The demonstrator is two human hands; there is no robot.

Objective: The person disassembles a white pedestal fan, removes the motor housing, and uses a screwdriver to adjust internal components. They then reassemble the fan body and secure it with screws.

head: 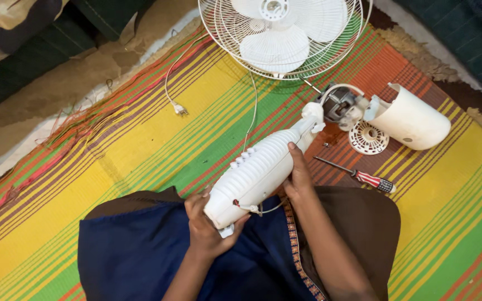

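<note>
Centre of frame: white ribbed fan body (260, 170) lies tilted across the person's lap, narrow end toward upper right. Left hand (206, 223) grips its wide lower end from beneath. Right hand (298, 175) clasps its right side, thumb on the ribs. At the narrow end, bare motor (341, 104), just beside the white motor cover (411, 118) and a small round grille (368, 137). Screwdriver (358, 175) on the striped mat (112, 150), right of hands. Fan cage (283, 33) with blades, top centre. Plug (180, 109), upper left.
</note>
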